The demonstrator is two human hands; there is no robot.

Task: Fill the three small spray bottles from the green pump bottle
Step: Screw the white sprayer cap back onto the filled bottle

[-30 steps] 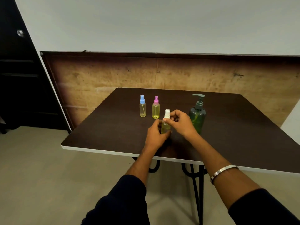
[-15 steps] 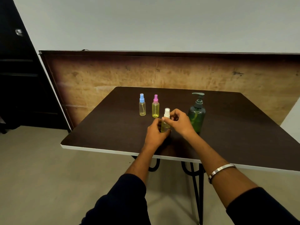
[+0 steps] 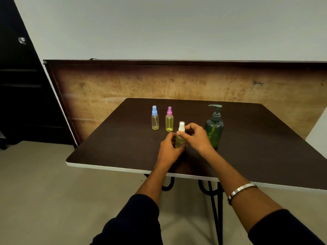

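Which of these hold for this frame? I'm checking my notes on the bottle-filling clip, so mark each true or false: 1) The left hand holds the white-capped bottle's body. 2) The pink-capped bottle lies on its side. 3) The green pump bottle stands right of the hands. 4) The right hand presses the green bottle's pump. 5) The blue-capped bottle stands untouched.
1) True: the left hand grips the white-capped bottle.
2) False: the pink-capped bottle stands upright on the table.
3) True: the green pump bottle stands there.
4) False: the right hand pinches the white-capped bottle's neck.
5) True: the blue-capped bottle stands alone.
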